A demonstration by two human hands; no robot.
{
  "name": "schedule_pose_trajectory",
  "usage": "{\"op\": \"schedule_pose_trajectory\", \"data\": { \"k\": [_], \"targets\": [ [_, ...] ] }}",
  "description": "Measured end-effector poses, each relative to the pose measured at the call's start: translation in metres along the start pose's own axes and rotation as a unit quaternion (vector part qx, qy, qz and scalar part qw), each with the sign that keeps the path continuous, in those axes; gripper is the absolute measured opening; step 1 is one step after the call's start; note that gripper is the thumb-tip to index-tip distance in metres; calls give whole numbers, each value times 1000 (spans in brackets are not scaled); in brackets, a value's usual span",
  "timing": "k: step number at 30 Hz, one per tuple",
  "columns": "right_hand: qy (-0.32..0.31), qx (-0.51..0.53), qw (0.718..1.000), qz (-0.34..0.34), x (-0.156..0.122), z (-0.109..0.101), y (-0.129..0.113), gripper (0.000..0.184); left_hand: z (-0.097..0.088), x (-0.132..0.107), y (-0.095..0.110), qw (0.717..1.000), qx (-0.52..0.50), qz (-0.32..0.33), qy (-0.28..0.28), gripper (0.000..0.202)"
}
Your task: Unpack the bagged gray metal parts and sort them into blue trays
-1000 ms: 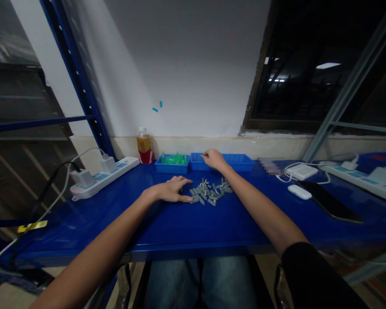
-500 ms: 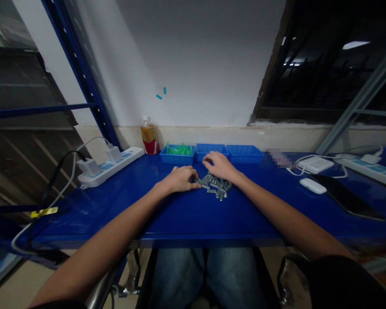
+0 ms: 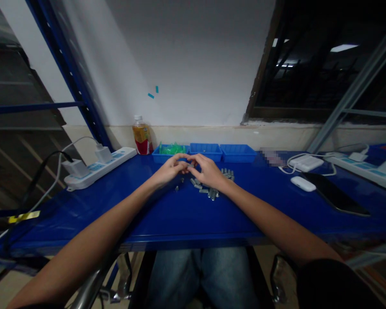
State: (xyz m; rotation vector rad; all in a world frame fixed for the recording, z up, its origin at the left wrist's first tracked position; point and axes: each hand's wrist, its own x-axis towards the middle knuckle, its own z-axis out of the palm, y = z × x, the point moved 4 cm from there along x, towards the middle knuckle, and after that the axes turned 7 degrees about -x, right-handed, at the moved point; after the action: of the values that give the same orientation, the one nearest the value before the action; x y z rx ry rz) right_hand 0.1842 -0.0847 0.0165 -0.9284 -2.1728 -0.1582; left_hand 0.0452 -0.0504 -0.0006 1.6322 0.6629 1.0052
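Note:
My left hand [image 3: 170,168] and my right hand [image 3: 208,171] meet above the table, fingertips pinched together. A small silvery metal piece [image 3: 190,166] shows between the fingertips, mostly covered by them. It looks like the short metal cylinders [image 3: 213,194] lying in a loose pile under and beside my right hand. Part of that pile is hidden by the right hand and wrist. Two tiny metal bits [image 3: 176,188] lie apart from the pile, below my left hand; their kind is too small to tell.
Along the wall stand a blue tray with green plastic [image 3: 172,149] and two more blue trays [image 3: 238,153]. A drink bottle [image 3: 142,136] is left of them. Power strips [image 3: 99,167] lie at both sides. A white case [image 3: 303,183] and a phone [image 3: 336,194] are on the right.
My right hand has come left and my left hand has risen, so their fingertips now meet. The two tiny metal bits have come into sight below my left hand. The view has shifted slightly.

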Motion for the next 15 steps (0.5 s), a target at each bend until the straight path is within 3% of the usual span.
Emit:
{"op": "schedule_pose_trajectory", "data": {
  "k": [5,9,15],
  "targets": [
    [5,-24,1000,-20,-1,0,0,13,-1,2,-7,998,-52,-11,32,32],
    [20,-49,999,13,0,1,5,11,-3,2,-1,995,87,35,33,29],
    [13,-44,998,42,-1,3,10,21,2,-7,17,943,307,120,43,25]
  ]
}}
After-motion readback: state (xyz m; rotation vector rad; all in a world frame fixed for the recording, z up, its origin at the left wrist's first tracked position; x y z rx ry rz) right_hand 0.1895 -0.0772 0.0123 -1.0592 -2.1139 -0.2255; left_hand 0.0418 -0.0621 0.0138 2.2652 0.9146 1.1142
